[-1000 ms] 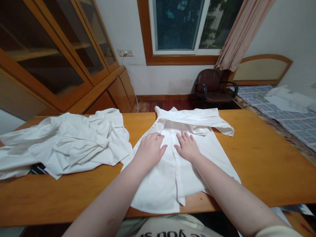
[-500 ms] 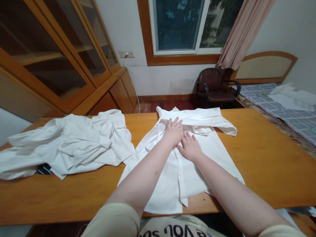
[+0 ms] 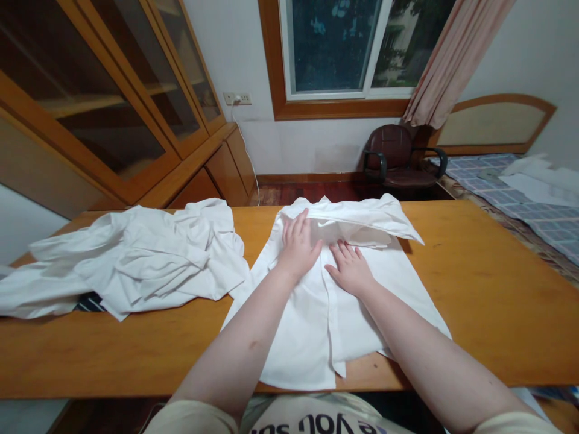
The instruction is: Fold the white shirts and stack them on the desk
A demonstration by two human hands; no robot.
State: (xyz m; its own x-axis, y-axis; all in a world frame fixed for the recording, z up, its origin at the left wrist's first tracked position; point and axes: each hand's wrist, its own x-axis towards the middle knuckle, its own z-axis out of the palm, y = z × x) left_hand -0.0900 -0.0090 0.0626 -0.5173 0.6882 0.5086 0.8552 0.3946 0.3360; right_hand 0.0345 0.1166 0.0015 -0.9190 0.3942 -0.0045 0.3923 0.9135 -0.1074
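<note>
white cotton-looking cloth lies at nine o'clock from the shirt, a crumpled pile on the wooden table, with a dark striped piece peeping from under its near edge. just right of it i see the white shirt, spread in front of the wearer, its button strip running toward six and a folded band across twelve. at eleven the left hand is open, fingers slightly apart, tips against the band; from here i cannot tell whether they pinch it. near one the right hand lies palm down, fingers loosely spread, gripping nothing that i can see. i judge the fabric light, limp and quick to crease, its layers apt to slip; flat palms suit the front, and i'd pinch the band at both ends. farther off, the chair stands at one and the bed at two.
</note>
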